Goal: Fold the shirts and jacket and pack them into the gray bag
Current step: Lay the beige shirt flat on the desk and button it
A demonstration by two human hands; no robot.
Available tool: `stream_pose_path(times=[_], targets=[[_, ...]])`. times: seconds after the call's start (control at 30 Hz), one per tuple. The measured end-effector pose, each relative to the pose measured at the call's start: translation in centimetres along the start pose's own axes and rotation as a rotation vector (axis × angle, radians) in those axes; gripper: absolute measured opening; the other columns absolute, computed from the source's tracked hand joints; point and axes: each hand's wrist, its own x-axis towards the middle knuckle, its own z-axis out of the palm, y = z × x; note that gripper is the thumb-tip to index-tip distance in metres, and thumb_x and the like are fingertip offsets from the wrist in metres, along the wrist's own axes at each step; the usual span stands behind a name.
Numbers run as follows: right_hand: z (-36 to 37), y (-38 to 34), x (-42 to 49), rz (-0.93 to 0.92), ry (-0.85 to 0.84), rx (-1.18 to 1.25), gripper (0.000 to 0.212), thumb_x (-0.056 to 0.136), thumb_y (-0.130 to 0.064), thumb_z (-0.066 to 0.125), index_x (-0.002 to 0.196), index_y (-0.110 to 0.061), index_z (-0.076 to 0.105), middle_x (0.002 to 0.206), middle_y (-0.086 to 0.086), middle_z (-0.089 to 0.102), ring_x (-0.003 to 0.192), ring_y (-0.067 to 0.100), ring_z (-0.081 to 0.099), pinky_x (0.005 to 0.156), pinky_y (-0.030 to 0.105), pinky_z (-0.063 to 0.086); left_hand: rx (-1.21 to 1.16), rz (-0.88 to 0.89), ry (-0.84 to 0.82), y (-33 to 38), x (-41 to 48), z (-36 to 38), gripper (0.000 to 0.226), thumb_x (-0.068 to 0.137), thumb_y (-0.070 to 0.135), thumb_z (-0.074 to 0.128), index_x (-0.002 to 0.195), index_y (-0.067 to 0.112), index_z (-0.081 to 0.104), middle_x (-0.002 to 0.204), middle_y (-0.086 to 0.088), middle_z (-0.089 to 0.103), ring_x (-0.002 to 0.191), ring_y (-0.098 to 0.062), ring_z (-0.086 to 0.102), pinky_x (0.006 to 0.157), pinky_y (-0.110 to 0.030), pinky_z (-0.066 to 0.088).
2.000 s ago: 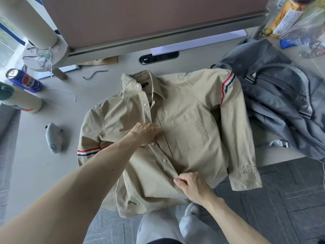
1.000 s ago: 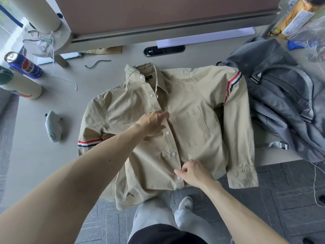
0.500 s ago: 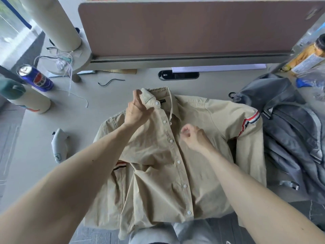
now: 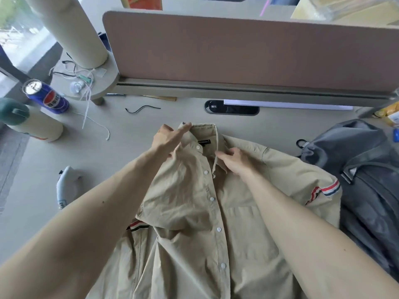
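Lying lengthwise, shirt (image 4: 194, 212), collar (image 4: 203, 131) pointing away

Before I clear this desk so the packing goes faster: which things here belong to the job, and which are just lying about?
Part of the job:
beige shirt
gray bag
left hand and right hand, both at the shirt's collar

Just lying about:
blue can
cream bottle
white string
black wire
small white gadget

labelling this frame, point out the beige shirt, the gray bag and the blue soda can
beige shirt (image 4: 194, 212): head view, front panel beside buttons
gray bag (image 4: 349, 143): head view, upper body
blue soda can (image 4: 51, 99): head view, side label
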Motion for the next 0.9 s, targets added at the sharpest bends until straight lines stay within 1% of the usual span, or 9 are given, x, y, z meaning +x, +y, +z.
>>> stream_pose_path(times=[0.07,0.13,0.27,0.4,0.5,0.6,0.67,0.8,0.9], targets=[[0.3,-0.8,1.0,-0.056,0.028,-0.060,0.057,0.071,-0.058,0.070,0.107,-0.015,0.059,0.103,0.001,0.066,0.092,0.020,0.062,0.084,0.036,0.053,0.129,0.053,0.068,1.1,0.5,0.1,0.077,0.070,0.081,0.057,0.092,0.008,0.057,0.089,-0.010,0.068,0.079,-0.031,0.069,0.063,-0.037,0.056],[0.2,-1.8,1.7,-0.120,0.018,-0.159,0.027,0.078,-0.035,0.069,0.088,-0.013,0.058,0.092,0.008,0.067,0.079,0.023,0.060,0.072,0.033,0.054,0.220,0.055,0.047,2.2,0.8,0.3,0.072,0.073,0.075,0.062,0.104,0.011,0.053,0.095,-0.010,0.063,0.081,-0.029,0.066,0.070,-0.037,0.058],[-1.0,-2.9,2.8,-0.183,0.039,-0.393,0.022,0.076,-0.013,0.055,0.097,-0.010,0.061,0.094,0.011,0.065,0.083,0.031,0.062,0.062,0.031,0.046,0.408,0.036,-0.033,2.4,0.9,0.7,0.049,0.076,0.031,0.069,0.115,0.015,0.045,0.102,-0.008,0.058,0.086,-0.028,0.062,0.066,-0.034,0.055],[-3.6,-3.9,4.0,-0.180,0.037,-0.215,0.032,0.081,-0.015,0.052,0.111,-0.024,0.060,0.088,0.011,0.071,0.061,0.025,0.068,0.048,0.024,0.049,0.477,0.085,-0.096,2.2,1.2,0.0,0.047,0.077,0.011,0.051,0.123,0.015,0.044,0.105,-0.013,0.062,0.089,-0.034,0.064,0.061,-0.034,0.053],[-4.5,-4.5,5.0,-0.195,0.060,-0.159,0.041,0.086,-0.020,0.051,0.126,-0.024,0.055,0.089,0.008,0.071,0.050,0.019,0.067,0.040,0.023,0.049,0.521,0.105,-0.074,2.3,1.6,-0.6,0.033,0.082,0.010,0.040,0.114,0.012,0.050,0.087,-0.014,0.068,0.068,-0.031,0.073,0.061,-0.039,0.061],[-3.6,-4.4,5.6,-0.215,0.095,-0.096,0.036,0.089,-0.021,0.049,0.125,-0.022,0.054,0.097,0.009,0.070,0.053,0.023,0.069,0.056,0.036,0.061,0.716,0.143,-0.006,2.2,1.8,-1.1,0.038,0.085,0.030,0.049,0.117,0.011,0.057,0.109,-0.017,0.063,0.095,-0.038,0.066,0.075,-0.037,0.053],[-2.8,-3.9,5.6,-0.186,0.068,-0.012,0.033,0.092,-0.020,0.046,0.125,-0.021,0.053,0.101,0.010,0.068,0.051,0.023,0.069,0.051,0.039,0.060,0.844,0.139,-0.027,2.2,1.4,-1.0,0.038,0.083,0.028,0.055,0.116,0.009,0.058,0.111,-0.018,0.059,0.100,-0.039,0.060,0.075,-0.035,0.045],[-2.3,-3.8,4.2,-0.117,-0.128,-0.219,0.041,0.080,-0.034,0.060,0.113,-0.018,0.041,0.070,0.006,0.072,0.045,0.018,0.067,0.045,0.031,0.056,0.738,0.002,-0.211,2.2,0.3,-0.6,0.016,0.077,0.009,0.052,0.086,0.001,0.063,0.077,-0.014,0.067,0.065,-0.031,0.062,0.065,-0.037,0.059],[-2.0,-3.6,3.7,-0.057,-0.259,-0.218,0.040,0.080,-0.017,0.059,0.111,-0.016,0.034,0.071,0.011,0.072,0.054,0.023,0.071,0.052,0.039,0.061,0.520,-0.109,-0.376,2.5,0.1,-0.1,0.030,0.083,-0.003,0.043,0.084,-0.008,0.073,0.071,-0.015,0.074,0.050,-0.021,0.066,0.060,-0.033,0.058]])
